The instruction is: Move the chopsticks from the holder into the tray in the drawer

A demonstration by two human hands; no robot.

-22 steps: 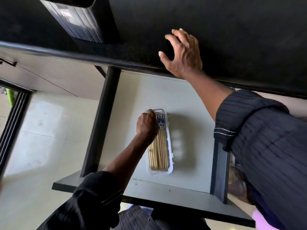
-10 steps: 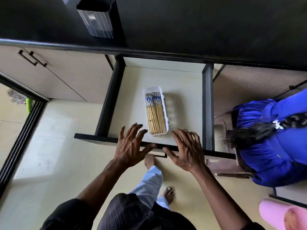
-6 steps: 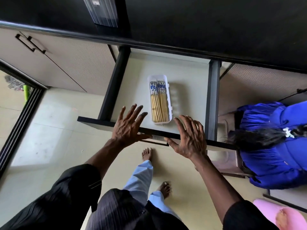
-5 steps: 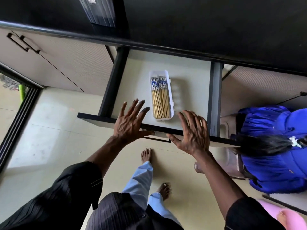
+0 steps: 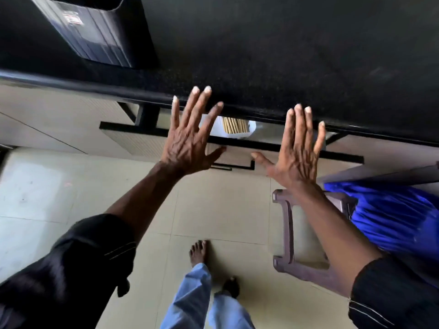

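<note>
1. The drawer (image 5: 237, 148) sits almost shut beneath the black worktop (image 5: 285, 55); only a narrow strip of its inside shows.
2. In that strip, just behind the drawer's front edge, lies the white tray (image 5: 251, 128) with the pale ends of the chopsticks (image 5: 234, 125) resting in it; the rest of both is hidden under the worktop.
3. The left hand (image 5: 187, 143) is flat and spread wide, fingers splayed, holding nothing; it lies over the left part of the drawer front, fingertips reaching up to the worktop's edge.
4. The right hand (image 5: 297, 157) is likewise splayed and empty, over the right part of the drawer front, thumb pointing toward the dark handle (image 5: 234, 166) between the two hands.
5. Whether the palms actually press on the drawer front I cannot tell.
6. The dark ribbed holder (image 5: 95, 32) stands on the worktop, well up and to the left of the drawer.
7. A brown plastic stool (image 5: 289, 233) stands on the tiled floor (image 5: 71, 198) below and right of the drawer, with blue cloth (image 5: 392, 217) beside it.
</note>
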